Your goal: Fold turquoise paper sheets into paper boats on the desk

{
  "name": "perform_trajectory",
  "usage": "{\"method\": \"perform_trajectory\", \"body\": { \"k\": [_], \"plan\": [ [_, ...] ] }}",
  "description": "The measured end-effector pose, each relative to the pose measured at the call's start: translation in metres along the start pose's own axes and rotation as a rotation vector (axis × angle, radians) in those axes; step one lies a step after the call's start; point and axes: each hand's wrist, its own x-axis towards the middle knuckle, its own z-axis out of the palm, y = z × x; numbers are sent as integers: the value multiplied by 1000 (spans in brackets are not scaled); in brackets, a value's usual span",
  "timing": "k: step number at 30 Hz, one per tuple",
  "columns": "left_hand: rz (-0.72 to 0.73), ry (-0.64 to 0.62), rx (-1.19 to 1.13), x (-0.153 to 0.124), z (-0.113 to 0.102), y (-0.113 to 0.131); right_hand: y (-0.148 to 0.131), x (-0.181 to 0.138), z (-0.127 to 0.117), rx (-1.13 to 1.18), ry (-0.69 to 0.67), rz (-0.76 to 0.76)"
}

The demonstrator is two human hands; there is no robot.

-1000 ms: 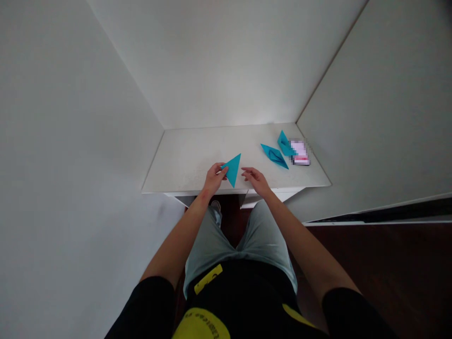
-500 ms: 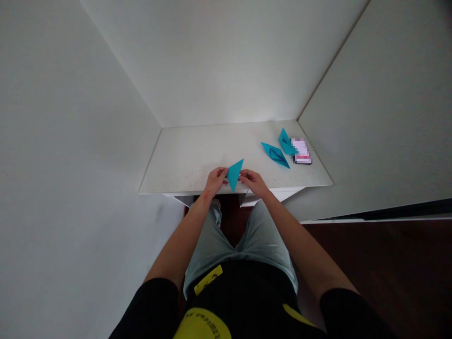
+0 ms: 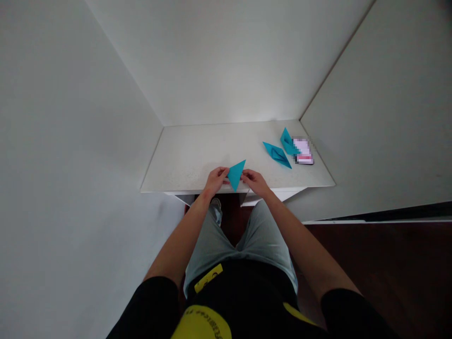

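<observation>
No word legible for certain. Black shirt [image 3: 254,292]: large yellow patch [image 3: 201,325] at bottom of view, curved row of dark letters, too blurred to read. Smaller yellow strip [image 3: 206,279] above: dark marks, one roundish, unreadable. Phone [image 3: 303,147] on worktop [image 3: 192,148]: screen pixelated, nothing readable.

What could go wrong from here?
The held blue paper is near the front edge of the white table, so it could drop off if the left grip slips. The right grip is at the paper's other side; pressing might crease it. The farther folded piece appears to overlap the pixelated item, so a nudge could shift both.
</observation>
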Motion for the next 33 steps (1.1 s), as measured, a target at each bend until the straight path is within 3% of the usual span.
{"method": "perform_trajectory", "body": {
  "k": [10,19,24,27,33],
  "plan": [
    [49,-101,97,-7,4,1,-10,-1,7,-183,75,46],
    [103,-148,136,-14,-2,1,-31,-1,29,-453,271,184],
    [227,-180,233,-21,-2,2,-33,-1,34,-484,287,204],
    [270,-153,260,-22,-1,0,-28,0,30,-445,270,170],
    [222,-128,156,-15,-3,-8,-11,1,10,-76,114,2]
  ]
}}
